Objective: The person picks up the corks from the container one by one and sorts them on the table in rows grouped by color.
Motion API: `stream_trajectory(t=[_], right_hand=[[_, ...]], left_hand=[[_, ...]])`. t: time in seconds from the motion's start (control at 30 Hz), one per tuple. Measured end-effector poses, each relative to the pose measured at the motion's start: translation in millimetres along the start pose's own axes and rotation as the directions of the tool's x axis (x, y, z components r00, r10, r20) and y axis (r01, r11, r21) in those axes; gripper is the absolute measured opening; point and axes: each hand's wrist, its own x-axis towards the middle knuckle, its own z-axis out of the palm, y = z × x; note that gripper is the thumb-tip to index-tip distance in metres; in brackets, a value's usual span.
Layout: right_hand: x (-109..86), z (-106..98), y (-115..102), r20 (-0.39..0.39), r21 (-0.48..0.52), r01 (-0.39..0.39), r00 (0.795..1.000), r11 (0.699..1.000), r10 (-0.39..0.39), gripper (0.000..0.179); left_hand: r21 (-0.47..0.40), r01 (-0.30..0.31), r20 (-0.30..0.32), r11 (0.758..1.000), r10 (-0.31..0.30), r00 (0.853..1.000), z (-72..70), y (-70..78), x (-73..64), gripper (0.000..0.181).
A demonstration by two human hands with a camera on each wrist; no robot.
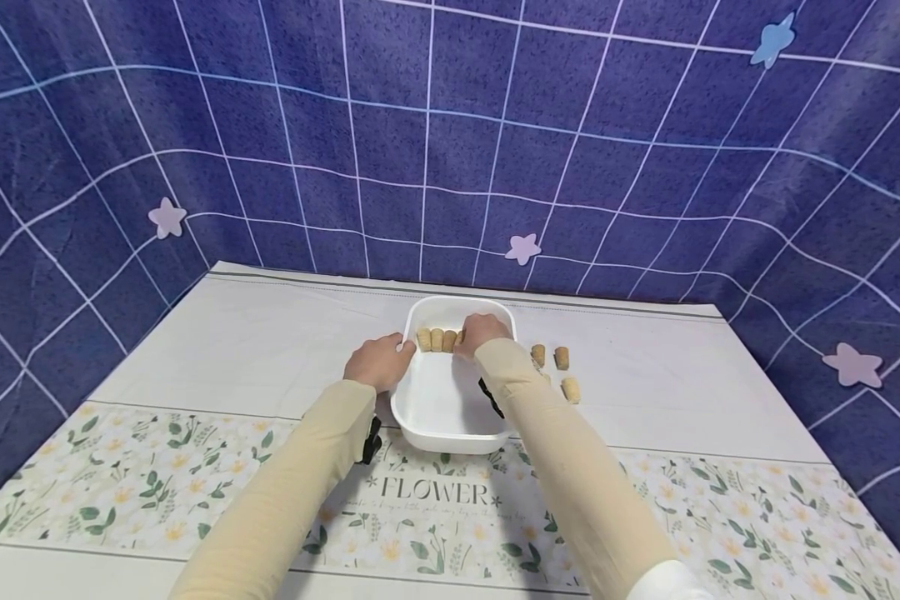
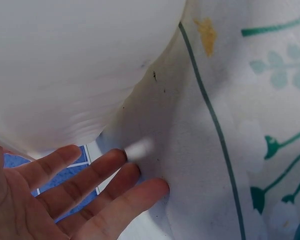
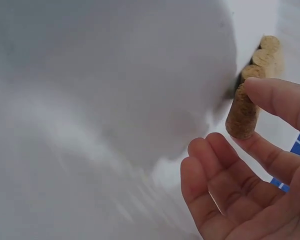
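A white plastic basin (image 1: pixel 450 408) stands on the table. Inside, a row of upright corks (image 1: pixel 437 340) lines its far wall. My right hand (image 1: pixel 482 332) reaches into the basin and pinches a darker cork (image 3: pixel 242 115) between thumb and forefinger, at the right end of that row. The other right fingers are loosely bent. At the basin's left side, my left hand (image 1: pixel 378 362) holds the rim, its thumb at the edge and its fingers (image 2: pixel 110 165) spread along the outer wall. The left thumb is mostly hidden in the left wrist view.
Several loose corks (image 1: pixel 562 358) stand or lie on the table right of the basin, one partly hidden by the right forearm. A flowered cloth band (image 1: pixel 195 483) with lettering crosses the table's front. A blue gridded curtain (image 1: pixel 307 192) hangs behind and at the sides.
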Motion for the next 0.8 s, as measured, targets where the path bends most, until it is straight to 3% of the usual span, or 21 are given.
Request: stream_trajectory(t=[0.2, 0.53, 0.8], right_hand=[[-3.0, -12.3, 0.7, 0.011, -0.017, 0.038, 0.999, 0.999, -0.038, 0.014], [-26.8, -41.5, -6.1, 0.021, 0.039, 0.058, 0.998, 0.998, -0.058, 0.024], [-24.1, -47.7, -3.5, 0.01, 0.045, 0.087, 0.996, 0.995, -0.088, 0.023]], left_hand=[[-0.002, 0.001, 0.0, 1.0, -0.001, 1.0, -0.2, 0.8, -0.3, 0.054], [-0.006, -0.003, 0.005, 1.0, 0.003, 1.0, -2.4, 2.3, -2.4, 0.053], [-0.002, -0.004, 0.008, 1.0, 0.004, 1.0, -1.6, 2.7, -1.8, 0.054]])
